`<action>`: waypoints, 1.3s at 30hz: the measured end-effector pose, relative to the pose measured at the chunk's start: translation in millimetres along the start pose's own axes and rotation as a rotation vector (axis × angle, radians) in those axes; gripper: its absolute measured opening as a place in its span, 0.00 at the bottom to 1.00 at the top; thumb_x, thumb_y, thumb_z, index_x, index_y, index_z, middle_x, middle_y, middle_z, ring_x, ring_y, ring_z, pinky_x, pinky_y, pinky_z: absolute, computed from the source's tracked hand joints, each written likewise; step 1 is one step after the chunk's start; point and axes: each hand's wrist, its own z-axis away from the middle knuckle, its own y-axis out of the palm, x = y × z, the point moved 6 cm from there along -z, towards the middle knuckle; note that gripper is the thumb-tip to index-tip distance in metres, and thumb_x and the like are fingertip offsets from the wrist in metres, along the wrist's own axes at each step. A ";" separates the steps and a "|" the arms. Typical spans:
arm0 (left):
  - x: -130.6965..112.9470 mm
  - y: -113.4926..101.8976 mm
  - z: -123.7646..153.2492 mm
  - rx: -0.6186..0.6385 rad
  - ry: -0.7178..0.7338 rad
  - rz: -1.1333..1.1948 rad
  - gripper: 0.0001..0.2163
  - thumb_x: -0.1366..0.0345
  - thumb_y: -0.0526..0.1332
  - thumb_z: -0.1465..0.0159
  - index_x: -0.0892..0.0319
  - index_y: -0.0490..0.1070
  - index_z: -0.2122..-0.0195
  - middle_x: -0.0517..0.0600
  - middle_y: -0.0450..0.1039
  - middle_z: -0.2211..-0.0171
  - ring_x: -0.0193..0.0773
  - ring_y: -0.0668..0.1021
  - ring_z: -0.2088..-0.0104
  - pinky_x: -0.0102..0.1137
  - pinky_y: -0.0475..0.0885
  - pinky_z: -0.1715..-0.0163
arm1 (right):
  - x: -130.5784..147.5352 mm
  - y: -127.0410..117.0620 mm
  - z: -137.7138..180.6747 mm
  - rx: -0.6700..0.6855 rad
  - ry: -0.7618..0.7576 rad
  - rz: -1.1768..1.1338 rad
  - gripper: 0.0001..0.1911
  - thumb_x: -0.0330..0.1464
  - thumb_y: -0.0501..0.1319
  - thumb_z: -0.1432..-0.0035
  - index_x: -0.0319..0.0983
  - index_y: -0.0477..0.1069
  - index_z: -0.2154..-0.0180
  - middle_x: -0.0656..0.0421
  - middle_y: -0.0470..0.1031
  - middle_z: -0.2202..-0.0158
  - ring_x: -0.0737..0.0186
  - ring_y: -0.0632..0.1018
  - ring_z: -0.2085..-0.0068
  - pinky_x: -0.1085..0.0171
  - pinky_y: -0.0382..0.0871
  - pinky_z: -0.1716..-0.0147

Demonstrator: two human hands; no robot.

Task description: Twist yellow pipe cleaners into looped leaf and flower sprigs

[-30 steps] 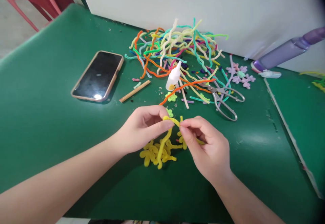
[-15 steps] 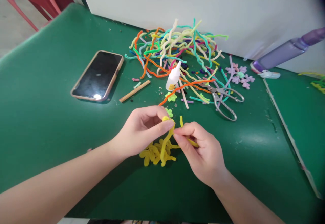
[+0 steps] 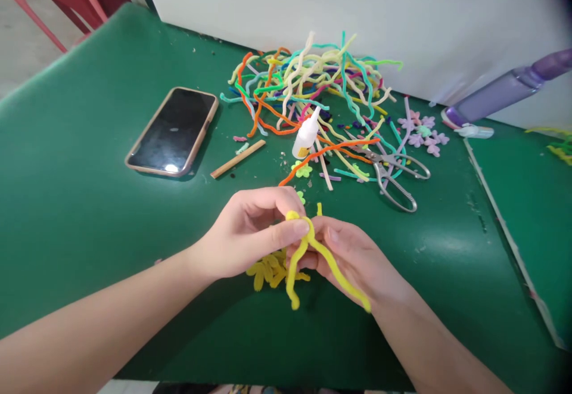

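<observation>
My left hand (image 3: 263, 230) is closed, pinching a bent yellow pipe cleaner (image 3: 334, 267) between thumb and forefinger. Its top is curled into a small loop, and two loose legs hang down toward me. Just behind these legs is my right hand (image 3: 353, 251), its thumb raised and its fingers apart; whether the fingertips touch the pipe cleaner is hard to see. A short yellow end (image 3: 319, 209) pokes up beyond the right fingers. Below the hands lie several yellow pipe-cleaner flowers (image 3: 263, 272), partly hidden by them.
Beyond my hands stand a white glue bottle (image 3: 306, 136) and silver scissors (image 3: 393, 173). Behind them spreads a tangle of coloured pipe cleaners (image 3: 304, 78). A phone (image 3: 172, 132) and wooden stick (image 3: 238, 160) lie left. Pastel flowers (image 3: 422, 132) and a purple bottle (image 3: 496, 95) are right.
The right hand has let go of the yellow pipe cleaner's leg and turned, fingers now behind it. The two legs hang spread apart toward me. The left hand keeps its pinch.
</observation>
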 end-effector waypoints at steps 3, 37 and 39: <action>3.0 3.8 1.8 0.049 -0.062 0.078 0.04 0.74 0.59 0.36 0.64 0.72 0.68 0.45 0.68 0.72 0.26 0.76 0.79 0.23 0.74 0.77 | -2.3 3.2 1.0 0.057 0.020 -0.037 0.14 0.40 0.59 0.38 0.37 0.75 0.62 0.56 0.74 0.66 0.63 0.77 0.61 0.60 0.71 0.56; 15.7 -4.6 2.1 -0.213 -0.349 -0.180 0.12 0.66 0.61 0.38 0.64 0.69 0.77 0.42 0.62 0.83 0.23 0.63 0.82 0.20 0.58 0.83 | 36.6 13.1 27.1 -0.436 -0.723 1.463 0.03 0.25 0.59 0.40 0.36 0.71 0.66 0.60 0.69 0.73 0.70 0.69 0.73 0.69 0.61 0.75; 12.8 -5.0 2.3 -0.209 -0.295 -0.206 0.08 0.65 0.58 0.35 0.62 0.72 0.69 0.43 0.64 0.79 0.24 0.66 0.81 0.21 0.61 0.82 | 36.9 0.8 23.8 -0.474 -0.537 1.217 0.04 0.29 0.59 0.38 0.38 0.70 0.68 0.62 0.66 0.73 0.72 0.66 0.75 0.70 0.59 0.78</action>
